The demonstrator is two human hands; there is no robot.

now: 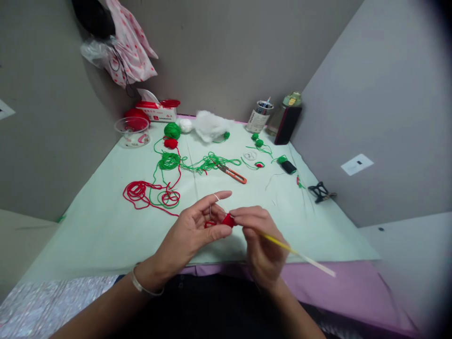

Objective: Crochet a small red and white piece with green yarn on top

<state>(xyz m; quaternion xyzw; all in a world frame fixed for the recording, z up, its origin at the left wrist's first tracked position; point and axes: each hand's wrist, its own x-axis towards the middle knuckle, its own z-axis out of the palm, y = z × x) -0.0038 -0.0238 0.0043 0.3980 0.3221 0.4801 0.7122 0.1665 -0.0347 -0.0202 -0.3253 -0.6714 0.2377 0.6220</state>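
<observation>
One small red piece (228, 220) is held pinched in the grip of the left hand (197, 226); by the right hand (263, 235), closed, a yellow hook (278, 242) is gripped, just beside the piece.

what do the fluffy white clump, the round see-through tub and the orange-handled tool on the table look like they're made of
The fluffy white clump: soft, matte fibre, cotton or polyester stuffing, judging by its wispy edges. The round tub: probably thin, glossy plastic, as its clear wall suggests. The orange-handled tool: likely plastic or painted metal at the handle; the blades look like metal.
</observation>
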